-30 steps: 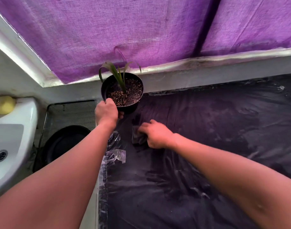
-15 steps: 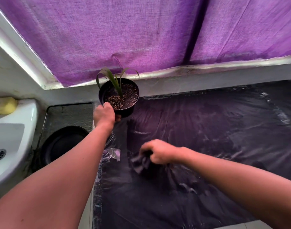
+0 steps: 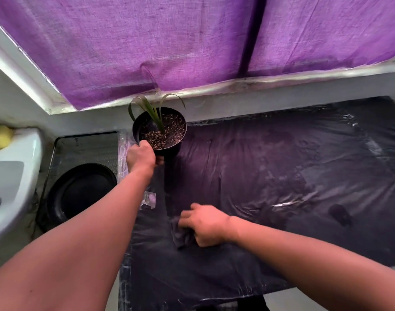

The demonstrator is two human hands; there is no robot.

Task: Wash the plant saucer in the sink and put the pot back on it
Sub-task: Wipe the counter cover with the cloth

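A purple curtain [image 3: 147, 41] is hanging across the top of the frame, with a dark vertical seam right of centre. A pale window ledge [image 3: 281, 95] is running beneath it. Black plastic sheeting [image 3: 293, 164] is covering the surface through the centre and right, wrinkling and catching glints of light. A dark cloth [image 3: 181, 234] is lying bunched on it at lower centre. At the far left edge, a yellow sponge [image 3: 0, 136] is sitting. A dark mesh panel [image 3: 89, 147] is lying at centre left.
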